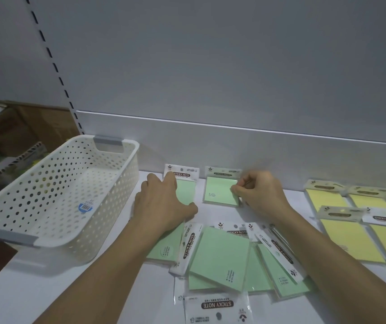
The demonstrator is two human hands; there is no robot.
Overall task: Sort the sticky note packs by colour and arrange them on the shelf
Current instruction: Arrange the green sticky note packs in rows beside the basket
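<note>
Pressing on the first green pack, the left hand lies flat, fingers straight, thumb spread toward 3 o'clock.

- Right hand: fingers curled, thumb and fingertips pinching the 3 o'clock edge of the second green pack.
- First green pack: at the back of the shelf, header card toward 12 o'clock and against the back panel. It is largely covered by the left hand.
- Second green pack: just beside the first, at its 3 o'clock, with a narrow gap between them. Its header also points to 12 o'clock. Whether it lies flat or is slightly lifted cannot be told.
- Heap of green packs: at 6 o'clock of both hands, between the forearms. The packs overlap and lie at mixed angles. One at the front edge has its "STICKY NOTE" header turned upside down. The count is unclear.
- Yellow packs: at 3 o'clock of the right hand, well apart from the green ones. They lie in overlapping rows that run out of view.
- Basket: white, perforated plastic with grey handle grips, at 9 o'clock of the left hand and near it. A blue barcode label is on its floor.
- Slotted upright: runs up from behind the basket toward 11 o'clock.
- Cardboard boxes: brown and blurred, at 9 o'clock beyond the upright.
</note>
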